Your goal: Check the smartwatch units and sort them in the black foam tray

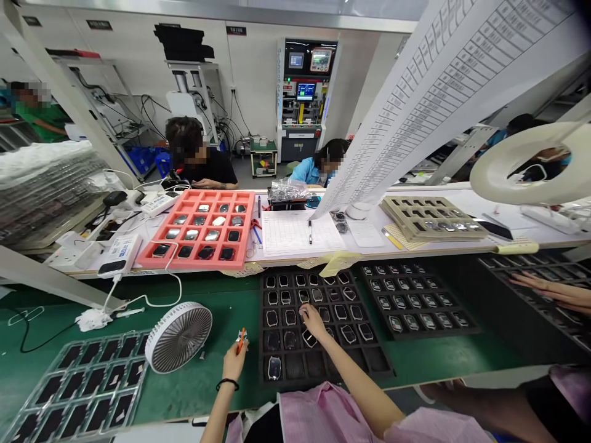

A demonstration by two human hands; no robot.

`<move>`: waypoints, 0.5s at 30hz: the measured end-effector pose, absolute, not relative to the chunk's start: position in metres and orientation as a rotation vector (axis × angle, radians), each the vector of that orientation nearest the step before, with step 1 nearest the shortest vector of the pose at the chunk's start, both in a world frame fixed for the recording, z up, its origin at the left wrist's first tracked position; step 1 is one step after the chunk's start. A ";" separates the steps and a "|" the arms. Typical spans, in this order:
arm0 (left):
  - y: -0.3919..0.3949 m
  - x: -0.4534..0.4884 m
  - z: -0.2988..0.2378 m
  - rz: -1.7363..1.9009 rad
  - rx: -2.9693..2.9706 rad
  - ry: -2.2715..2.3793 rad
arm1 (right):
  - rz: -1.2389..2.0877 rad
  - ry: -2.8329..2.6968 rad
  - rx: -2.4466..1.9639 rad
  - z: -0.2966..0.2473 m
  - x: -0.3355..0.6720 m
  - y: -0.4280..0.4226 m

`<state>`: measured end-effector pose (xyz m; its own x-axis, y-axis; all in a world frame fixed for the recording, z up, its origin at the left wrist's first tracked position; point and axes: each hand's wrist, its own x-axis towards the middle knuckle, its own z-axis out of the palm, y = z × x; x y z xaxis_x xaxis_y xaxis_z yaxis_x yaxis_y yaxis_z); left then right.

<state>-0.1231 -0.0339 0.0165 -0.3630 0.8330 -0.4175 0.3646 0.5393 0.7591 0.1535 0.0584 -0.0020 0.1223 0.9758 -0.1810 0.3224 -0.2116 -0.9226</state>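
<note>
My left hand (pixel 234 363) is closed around a small orange tool (pixel 241 340), with something pale and silvery beside it at the fingertips. It hangs over the green bench, left of a black compartment tray (pixel 316 367) of square watch cases. My right hand (pixel 314 323) reaches over that tray, fingers drawn together at a middle compartment; whatever they pinch is hidden. Just below the hand, a watch case (pixel 308 338) lies tilted in its compartment. Another watch case (pixel 274 368) sits in the tray's front left corner.
A white fan (pixel 179 338) and a clear tray of black pieces (pixel 76 384) are at left. A second black tray (pixel 418 299) lies at right, near a co-worker's hand (pixel 554 290). The shelf above holds a pink tray (pixel 198 227); paper sheets (pixel 392 104) hang in front.
</note>
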 end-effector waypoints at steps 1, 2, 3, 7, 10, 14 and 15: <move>-0.036 -0.125 0.013 0.700 0.970 1.963 | 1.058 -1.296 -1.678 -0.002 0.157 0.057; -0.038 -0.126 0.011 0.688 0.967 1.973 | 1.007 -1.296 -1.710 -0.002 0.161 0.056; -0.039 -0.127 0.009 0.679 0.963 1.982 | 0.957 -1.284 -1.748 -0.001 0.166 0.054; -0.040 -0.127 0.009 0.675 0.919 2.016 | 0.844 -1.185 -1.892 -0.001 0.188 0.050; -0.036 -0.122 0.015 0.696 0.894 2.023 | 0.869 -1.109 -1.920 -0.001 0.196 0.051; -0.026 -0.105 0.031 0.765 0.942 1.945 | 1.040 -0.994 -1.844 0.003 0.197 0.057; -0.024 -0.098 0.037 0.783 0.956 1.910 | 1.109 -0.967 -1.800 0.006 0.196 0.058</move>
<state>-0.0978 -0.0241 0.0366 -0.3565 0.8434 -0.4020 0.3187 0.5143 0.7962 0.1959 0.0583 0.0063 0.3254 0.8903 -0.3186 0.1951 -0.3929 -0.8986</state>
